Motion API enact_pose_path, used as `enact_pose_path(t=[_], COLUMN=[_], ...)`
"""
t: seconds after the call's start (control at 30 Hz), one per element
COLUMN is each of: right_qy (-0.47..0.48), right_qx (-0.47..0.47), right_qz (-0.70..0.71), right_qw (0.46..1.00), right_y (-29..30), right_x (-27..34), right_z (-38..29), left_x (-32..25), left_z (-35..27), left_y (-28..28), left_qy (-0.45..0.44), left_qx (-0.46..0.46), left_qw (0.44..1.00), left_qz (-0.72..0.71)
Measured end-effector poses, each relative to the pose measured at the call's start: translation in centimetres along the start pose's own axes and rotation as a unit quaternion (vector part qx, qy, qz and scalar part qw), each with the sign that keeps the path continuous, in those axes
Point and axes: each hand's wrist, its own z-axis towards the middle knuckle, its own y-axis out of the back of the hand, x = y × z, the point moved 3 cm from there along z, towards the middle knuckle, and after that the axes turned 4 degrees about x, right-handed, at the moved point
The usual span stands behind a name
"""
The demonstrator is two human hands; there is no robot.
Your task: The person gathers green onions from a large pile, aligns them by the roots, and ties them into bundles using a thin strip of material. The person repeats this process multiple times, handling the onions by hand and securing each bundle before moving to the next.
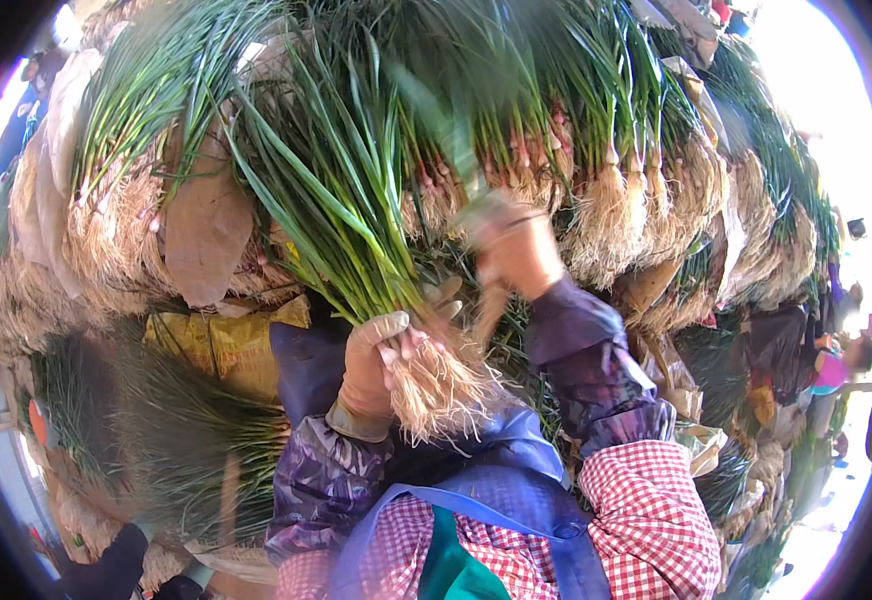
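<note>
My left hand [372, 360], in a pale glove, grips a bunch of green garlic plants [406, 300] just above the bulbs. The pale stringy roots [439, 390] hang towards my blue apron [507, 442], and the long leaves fan up and to the left. To the right of this bunch is my right hand [507, 240], gloved and blurred by motion. Its fingers seem to be closed around a plant whose leaves run up and whose roots hang below, though the blur hides the exact hold. More garlic plants [612, 172] lie just beyond it, roots towards me.
Heaped garlic plants [117, 225] lie across the top and both sides. A brown sheet [209, 217] and a yellow printed sack [248, 352] lie at the left, with another pile [210, 435] below. A person in pink and turquoise [830, 371] is at the far right.
</note>
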Motion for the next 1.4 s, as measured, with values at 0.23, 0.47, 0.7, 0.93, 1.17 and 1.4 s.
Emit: enact_pose_path(t=[0.23, 0.47, 0.7, 0.93, 1.17, 1.4], right_qy=[-0.116, -0.03, -0.145, -0.189, -0.107, -0.08], right_qx=[-0.272, -0.199, -0.06, -0.072, 0.136, 0.036], right_qz=[-0.083, -0.445, -0.38, -0.201, -0.148, 0.15], right_qw=[0.952, 0.873, 0.912, 0.958, 0.974, 0.985], right_y=[24.0, 17.4, -0.2, 0.6, -3.0, -4.0], right_x=[-14.7, -8.6, -4.1, -8.3, -1.1, -2.4], right_z=[4.6, 9.0, 11.6, 9.3, 6.2, 0.1], left_x=[0.1, -0.1, -0.3, 0.6, 0.6, 0.5], left_z=[0.0, 0.1, 0.3, 0.4, 0.7, -0.3], left_y=[-1.2, -2.9, -1.5, 0.5, 2.7, 0.0], left_qy=[-0.023, -0.025, -0.002, -0.001, -0.019, 0.003], left_qx=[-0.01, -0.03, 0.0, -0.005, 0.011, -0.042], left_qw=[1.0, 0.999, 1.0, 1.0, 1.0, 0.999], left_qz=[-0.002, -0.01, -0.012, -0.008, -0.001, -0.015])
